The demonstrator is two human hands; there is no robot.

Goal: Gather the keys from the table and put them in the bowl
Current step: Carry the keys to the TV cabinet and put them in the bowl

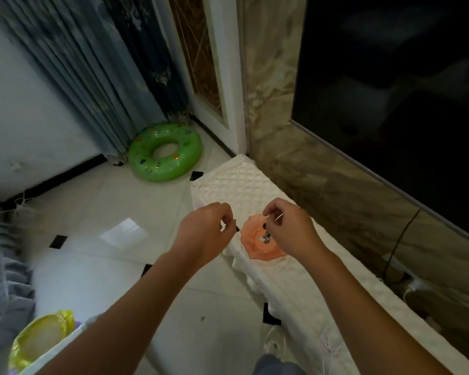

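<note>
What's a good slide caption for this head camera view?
Both hands, left hand and right hand, hold small keys above a scalloped orange plastic bowl on a white quilted table cover.

Single view only: a wide-angle camera worn on the head, facing forward and steeply down. It looks from close above at the near-left edge of the cloth-covered tabletop (257,185), with the floor (114,255) left and the wall beyond.
</note>
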